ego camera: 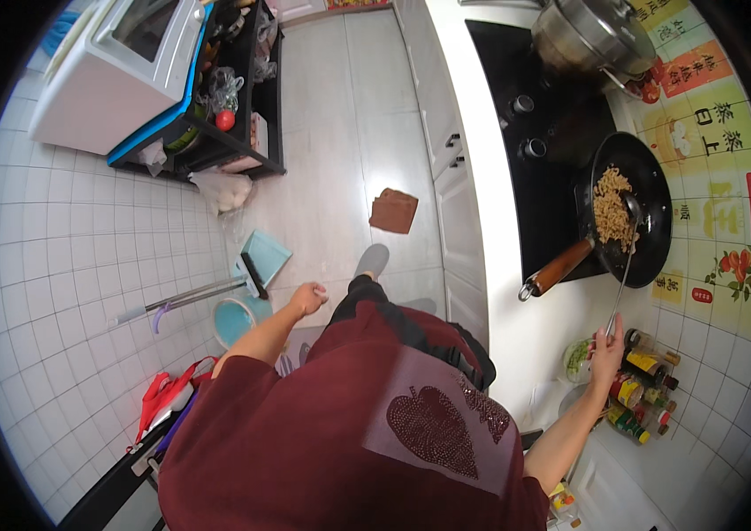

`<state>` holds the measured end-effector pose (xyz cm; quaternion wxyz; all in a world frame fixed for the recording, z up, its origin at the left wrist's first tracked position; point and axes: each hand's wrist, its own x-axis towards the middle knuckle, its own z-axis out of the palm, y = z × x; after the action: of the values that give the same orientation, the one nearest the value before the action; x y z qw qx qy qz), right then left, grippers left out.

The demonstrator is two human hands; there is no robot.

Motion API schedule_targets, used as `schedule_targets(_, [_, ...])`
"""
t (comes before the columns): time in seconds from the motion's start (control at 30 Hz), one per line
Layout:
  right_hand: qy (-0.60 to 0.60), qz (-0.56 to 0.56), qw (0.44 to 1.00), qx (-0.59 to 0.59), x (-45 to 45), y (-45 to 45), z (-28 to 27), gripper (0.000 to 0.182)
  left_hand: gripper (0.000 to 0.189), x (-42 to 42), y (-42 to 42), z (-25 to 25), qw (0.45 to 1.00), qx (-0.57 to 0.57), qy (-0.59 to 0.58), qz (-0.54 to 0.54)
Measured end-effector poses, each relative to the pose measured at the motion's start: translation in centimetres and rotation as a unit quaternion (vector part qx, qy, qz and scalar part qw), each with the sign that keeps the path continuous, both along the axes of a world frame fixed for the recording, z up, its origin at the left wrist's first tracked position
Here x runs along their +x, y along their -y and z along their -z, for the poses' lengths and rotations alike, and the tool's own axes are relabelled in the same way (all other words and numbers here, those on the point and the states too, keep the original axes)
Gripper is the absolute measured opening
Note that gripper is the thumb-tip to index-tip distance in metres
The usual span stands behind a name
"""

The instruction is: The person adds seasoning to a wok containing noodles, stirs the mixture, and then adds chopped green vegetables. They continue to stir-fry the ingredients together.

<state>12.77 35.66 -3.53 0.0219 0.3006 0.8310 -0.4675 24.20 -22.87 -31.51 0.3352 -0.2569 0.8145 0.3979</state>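
My right hand point(606, 355) grips the end of a long thin metal handle. It belongs to a metal ladle or spatula point(633, 207), whose head rests in a dark wok point(655, 199). Crumbly light-brown food point(613, 206), perhaps minced meat, lies in the wok beside that head. The wok's wooden handle point(558, 269) points towards me over the counter edge of the black cooktop point(541, 219), and no hand is on it. My left hand point(310, 299) hangs low at my left side, over the floor. I see nothing in it; its fingers look loosely curled.
A lidded steel pot point(591, 40) stands farther along the cooktop. Seasoning bottles point(647, 362) and a bowl of chopped greens point(576, 362) sit by my right forearm. A brown mat point(394, 211), dustpan point(269, 255), broom point(253, 275), bucket point(229, 322) and black shelf point(266, 146) occupy the floor.
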Motion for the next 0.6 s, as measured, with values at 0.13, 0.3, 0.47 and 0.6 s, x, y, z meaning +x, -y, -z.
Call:
schedule_targets(0.13, [0.02,-0.009,0.999,0.04,0.2,0.0,0.6,0.054,0.032,0.8,-0.4,-0.3,1.0,-0.004,0.015,-0.008])
schedule_targets(0.3, [-0.009,-0.007,0.999,0.042,0.2,0.2,1.1,0.054,0.033,-1.3,-0.7,-1.7,1.0,0.006,-0.009,-0.023])
schedule_targets(0.47, [-0.001,-0.017,0.993,0.114,0.3,0.8,1.3,0.052,0.033,-4.3,-0.5,-1.9,0.999,0.013,-0.047,-0.013])
schedule_targets(0.6, [0.02,-0.02,0.987,0.159,0.3,1.5,0.6,0.052,0.029,-6.4,0.0,-1.2,0.997,0.044,-0.06,-0.013])
